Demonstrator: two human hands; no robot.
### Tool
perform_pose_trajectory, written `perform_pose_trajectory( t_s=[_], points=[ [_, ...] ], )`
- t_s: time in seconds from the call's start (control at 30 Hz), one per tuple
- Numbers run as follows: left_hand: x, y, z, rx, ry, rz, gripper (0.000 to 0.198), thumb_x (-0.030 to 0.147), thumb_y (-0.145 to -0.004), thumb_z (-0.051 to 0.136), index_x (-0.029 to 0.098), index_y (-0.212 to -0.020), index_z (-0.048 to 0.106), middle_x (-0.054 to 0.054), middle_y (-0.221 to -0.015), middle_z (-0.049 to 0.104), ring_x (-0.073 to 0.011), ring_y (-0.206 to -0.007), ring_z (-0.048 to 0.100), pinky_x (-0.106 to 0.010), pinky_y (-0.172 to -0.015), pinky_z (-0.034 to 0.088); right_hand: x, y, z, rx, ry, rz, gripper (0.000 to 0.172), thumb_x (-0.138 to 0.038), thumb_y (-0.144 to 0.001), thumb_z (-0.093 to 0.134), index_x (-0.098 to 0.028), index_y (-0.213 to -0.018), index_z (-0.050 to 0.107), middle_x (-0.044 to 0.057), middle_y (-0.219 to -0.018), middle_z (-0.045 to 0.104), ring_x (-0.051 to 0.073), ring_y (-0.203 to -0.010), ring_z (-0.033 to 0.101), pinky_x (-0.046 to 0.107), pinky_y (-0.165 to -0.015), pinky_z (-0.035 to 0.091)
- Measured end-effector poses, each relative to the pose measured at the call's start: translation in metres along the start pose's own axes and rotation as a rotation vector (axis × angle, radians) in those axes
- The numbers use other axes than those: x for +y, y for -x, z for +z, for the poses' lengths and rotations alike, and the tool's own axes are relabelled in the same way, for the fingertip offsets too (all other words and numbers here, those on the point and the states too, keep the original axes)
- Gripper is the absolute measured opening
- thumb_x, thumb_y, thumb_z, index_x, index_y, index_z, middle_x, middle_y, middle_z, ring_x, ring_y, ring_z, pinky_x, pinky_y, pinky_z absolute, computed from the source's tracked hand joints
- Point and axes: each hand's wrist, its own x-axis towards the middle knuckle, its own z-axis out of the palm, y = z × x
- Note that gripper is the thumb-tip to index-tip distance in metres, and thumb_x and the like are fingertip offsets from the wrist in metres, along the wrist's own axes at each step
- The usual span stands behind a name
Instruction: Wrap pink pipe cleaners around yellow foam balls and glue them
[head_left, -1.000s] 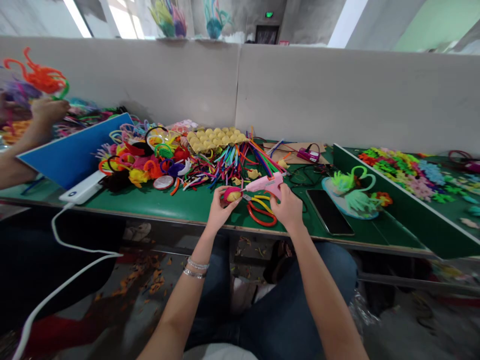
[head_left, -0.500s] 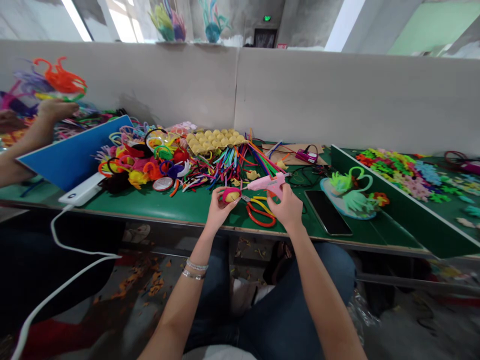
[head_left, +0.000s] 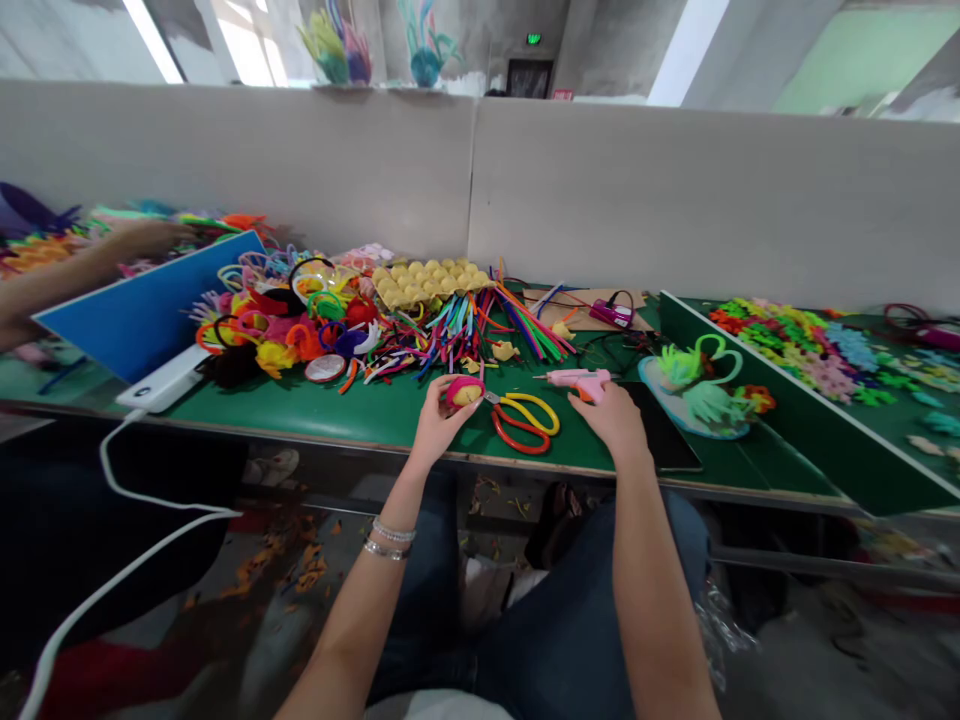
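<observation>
Between the fingers of my left hand (head_left: 437, 420) is a small pale yellow rounded piece (head_left: 466, 396) with a magenta fuzzy strip (head_left: 459, 384) curled round it. My right hand (head_left: 615, 418) is closed on the handle of a pink glue gun (head_left: 577, 378), whose nozzle points left, a short way from the piece. Scissors (head_left: 529, 425) with one red and one yellow handle lie on the green table (head_left: 360, 408) between my hands. Partly under my right hand and wrist is a black phone (head_left: 671, 435).
Behind my hands are loose pipe cleaners (head_left: 450, 335) and a yellow egg-tray-like sheet (head_left: 431, 280). Finished fuzzy pieces (head_left: 709, 395) stand at right. A blue divider (head_left: 157, 310), a green divider (head_left: 795, 400) and a white power strip (head_left: 163, 378) flank the space. A co-worker's arm (head_left: 90, 260) reaches in at left.
My right hand has drawn the glue gun to the right, away from the piece in my left hand, and over the phone. The co-worker's arm at left has lowered towards the pile.
</observation>
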Motion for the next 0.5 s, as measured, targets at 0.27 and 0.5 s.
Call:
perform_pose_trajectory(
  t_s=[0.27,0.5],
  points=[
    [0.001,0.002,0.000,-0.045,-0.069,-0.007,0.050,0.034,-0.067,0.072,0.020,-0.109,0.047,-0.007,-0.106,0.058,-0.0168,-0.090,0.064,-0.032,-0.080,0.054,-0.003,0.005,-0.004,-0.079,0.110,0.032,0.060,-0.064,-0.073,0.049,-0.014,-0.105,0.051,0.017,-0.110,0.057,0.031,-0.101,0.057,0.037,-0.075,0.043],
    [0.002,0.003,0.000,-0.056,-0.083,-0.013,0.050,0.034,-0.067,0.072,0.020,-0.109,0.049,-0.007,-0.106,0.058,-0.0175,-0.091,0.063,-0.031,-0.079,0.054,0.010,-0.009,-0.012,0.090,0.038,0.004,0.048,-0.063,-0.080,0.038,-0.017,-0.088,0.052,0.014,-0.099,0.058,0.028,-0.097,0.054,0.037,-0.077,0.042]
  ],
)
